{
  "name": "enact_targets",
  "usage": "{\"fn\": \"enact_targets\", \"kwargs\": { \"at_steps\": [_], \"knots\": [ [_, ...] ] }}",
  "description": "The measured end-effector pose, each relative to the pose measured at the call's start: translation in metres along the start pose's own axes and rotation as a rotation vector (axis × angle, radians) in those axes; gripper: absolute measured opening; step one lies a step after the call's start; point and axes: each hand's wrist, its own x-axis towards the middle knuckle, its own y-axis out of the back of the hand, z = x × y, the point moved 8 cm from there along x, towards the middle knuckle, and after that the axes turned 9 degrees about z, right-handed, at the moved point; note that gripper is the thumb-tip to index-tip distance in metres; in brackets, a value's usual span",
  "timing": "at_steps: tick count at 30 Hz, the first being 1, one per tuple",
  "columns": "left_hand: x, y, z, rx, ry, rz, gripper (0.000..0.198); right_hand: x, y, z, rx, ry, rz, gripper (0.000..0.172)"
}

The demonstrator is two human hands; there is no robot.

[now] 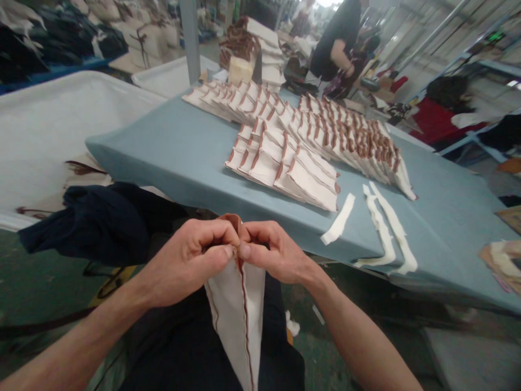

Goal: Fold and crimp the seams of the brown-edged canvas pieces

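A white fabric piece point(255, 304) with a brown edge and a dark red seam hangs down over my lap. My left hand point(195, 260) pinches its upper end between thumb and fingers. Right beside it, my right hand point(271, 250) pinches the same end, and the thumbs almost touch. A brown flap of the piece sticks up behind the fingertips. Beyond my hands, rows of overlapping white pieces with brown edges point(266, 160) lie on the blue-covered table point(163, 146).
White strips point(340, 219) lie near the table's front edge at the right. A white bin point(101, 98) stands at the left, with dark blue cloth point(93, 217) below it. Behind the table, a person point(337, 46) in dark clothes stands near a metal post point(190, 43).
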Motion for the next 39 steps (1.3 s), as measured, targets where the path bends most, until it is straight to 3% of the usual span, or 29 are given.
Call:
{"fn": "enact_targets", "kwargs": {
  "at_steps": [7,13,17,24,28,32,39],
  "knots": [
    [-0.008,-0.005,-0.018,-0.138,0.158,-0.111,0.019,-0.003,0.001,-0.014,-0.214,0.079,0.007,0.045],
    [-0.015,-0.009,-0.022,-0.135,0.153,-0.172,0.024,-0.01,0.0,-0.01,-0.086,0.047,-0.042,0.049],
    [-0.014,-0.007,-0.026,-0.082,0.145,-0.212,0.025,-0.014,0.001,-0.006,-0.039,0.055,-0.055,0.04],
    [-0.014,0.001,-0.018,0.172,0.03,-0.163,0.02,-0.018,0.005,-0.032,-0.321,0.303,0.068,0.015],
    [-0.014,0.002,-0.013,0.278,-0.036,-0.101,0.016,-0.017,0.004,-0.033,-0.371,0.211,0.04,0.017],
    [-0.014,0.001,-0.015,0.252,0.013,-0.1,0.017,-0.016,0.003,-0.029,-0.444,0.109,0.022,0.022],
    [-0.019,0.006,-0.03,0.097,0.166,-0.105,0.021,-0.018,0.0,-0.041,-0.536,0.214,0.105,0.011]
  ]
}}
